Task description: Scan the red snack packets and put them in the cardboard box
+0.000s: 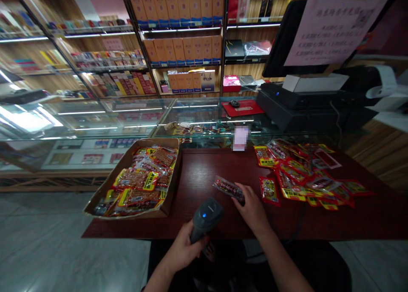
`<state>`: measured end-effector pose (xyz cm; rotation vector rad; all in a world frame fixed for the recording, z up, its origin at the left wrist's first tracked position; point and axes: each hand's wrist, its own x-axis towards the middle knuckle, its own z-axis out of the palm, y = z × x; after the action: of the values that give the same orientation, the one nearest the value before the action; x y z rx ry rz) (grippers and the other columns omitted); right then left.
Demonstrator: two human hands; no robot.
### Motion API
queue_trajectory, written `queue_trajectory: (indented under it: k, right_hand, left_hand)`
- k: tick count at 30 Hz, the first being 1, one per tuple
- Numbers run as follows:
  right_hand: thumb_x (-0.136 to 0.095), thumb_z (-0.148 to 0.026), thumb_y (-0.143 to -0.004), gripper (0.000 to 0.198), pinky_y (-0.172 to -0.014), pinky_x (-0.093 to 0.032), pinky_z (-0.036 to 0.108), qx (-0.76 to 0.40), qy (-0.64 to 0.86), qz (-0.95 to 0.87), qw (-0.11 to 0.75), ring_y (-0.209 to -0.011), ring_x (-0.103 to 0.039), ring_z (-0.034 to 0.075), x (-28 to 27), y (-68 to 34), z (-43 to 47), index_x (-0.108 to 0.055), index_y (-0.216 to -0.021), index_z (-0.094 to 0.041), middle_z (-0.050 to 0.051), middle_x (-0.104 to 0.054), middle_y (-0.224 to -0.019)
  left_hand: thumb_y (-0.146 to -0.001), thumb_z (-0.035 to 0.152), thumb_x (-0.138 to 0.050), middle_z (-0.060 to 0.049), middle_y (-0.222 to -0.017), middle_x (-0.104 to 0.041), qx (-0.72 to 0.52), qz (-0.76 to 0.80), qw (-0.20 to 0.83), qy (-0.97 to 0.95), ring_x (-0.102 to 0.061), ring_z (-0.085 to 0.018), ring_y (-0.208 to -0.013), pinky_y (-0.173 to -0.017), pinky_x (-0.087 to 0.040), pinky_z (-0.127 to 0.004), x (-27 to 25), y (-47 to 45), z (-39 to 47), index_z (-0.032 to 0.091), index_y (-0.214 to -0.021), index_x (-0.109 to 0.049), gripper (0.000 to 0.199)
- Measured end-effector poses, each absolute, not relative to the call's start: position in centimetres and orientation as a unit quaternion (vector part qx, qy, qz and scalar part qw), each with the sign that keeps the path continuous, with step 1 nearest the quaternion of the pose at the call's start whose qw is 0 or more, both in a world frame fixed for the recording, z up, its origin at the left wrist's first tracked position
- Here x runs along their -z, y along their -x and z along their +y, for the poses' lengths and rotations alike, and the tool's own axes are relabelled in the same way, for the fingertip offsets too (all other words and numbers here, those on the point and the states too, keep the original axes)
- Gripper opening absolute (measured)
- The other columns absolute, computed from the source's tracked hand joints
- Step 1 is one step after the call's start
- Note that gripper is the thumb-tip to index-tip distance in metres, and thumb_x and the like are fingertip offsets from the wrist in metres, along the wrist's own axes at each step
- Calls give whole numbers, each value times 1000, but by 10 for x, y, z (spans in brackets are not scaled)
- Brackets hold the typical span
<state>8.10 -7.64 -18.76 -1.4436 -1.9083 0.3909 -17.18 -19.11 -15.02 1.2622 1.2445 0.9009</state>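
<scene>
One open carton [174,181] is sitting on the desk [200,168], left of the scanner [208,215]. The fingers of the left hand [183,250] are wrapping around the scanner's handle. Just beyond and right of the scanner, the right hand [251,208] is pinching a slim packet [227,187] in nearly closed fingers, its long axis slanting away leftward, its free end jutting past the fingertips. Farther right of the scanner, red-and-yellow packets [299,175] are lying heaped.

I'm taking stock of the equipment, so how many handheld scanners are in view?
1: the dark scanner in your left hand, by the near edge of the table. Any others hidden under the piled snack packets would not show.
</scene>
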Motion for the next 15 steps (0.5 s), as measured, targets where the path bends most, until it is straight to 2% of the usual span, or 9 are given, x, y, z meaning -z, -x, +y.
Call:
queue_trajectory:
  k: [6, 9, 12, 15]
  right_hand:
    - [-60, -25, -96, 40, -97, -60, 42, -133, 525, -745, 388, -112, -73, 28, 190, -81, -76, -60, -136, -24, 11, -72, -123]
    - [-60, -26, -96, 41, -98, -60, 44, -140, 537, -740, 381, -112, -72, 28, 189, -80, -75, -61, -136, -25, 10, -72, -123]
    - [-61, -30, -95, 43, -103, -58, 48, -175, 554, -726, 369, -116, -71, 29, 187, -82, -76, -61, -137, -27, 10, -70, -127]
    - [-63, -37, -92, 43, -106, -56, 50, -229, 564, -686, 398, -117, -70, 29, 185, -85, -74, -64, -133, -25, 11, -70, -128]
  left_hand:
    - [-86, 35, -70, 7, -57, -50, -372, 512, 556, -539, -44, -8, -45, -44, -37, -18, 147, 172, -192, 18, -84, -59, 21]
    - [-85, 33, -71, 8, -55, -49, -371, 513, 557, -538, -44, -8, -46, -45, -36, -18, 147, 172, -192, 17, -82, -60, 19]
    - [-83, 30, -72, 8, -56, -49, -377, 512, 561, -530, -42, -7, -45, -44, -36, -18, 149, 172, -191, 17, -83, -62, 16]
    - [-82, 28, -74, 7, -60, -51, -394, 508, 573, -508, -43, -7, -47, -45, -37, -18, 153, 171, -192, 17, -88, -64, 16]
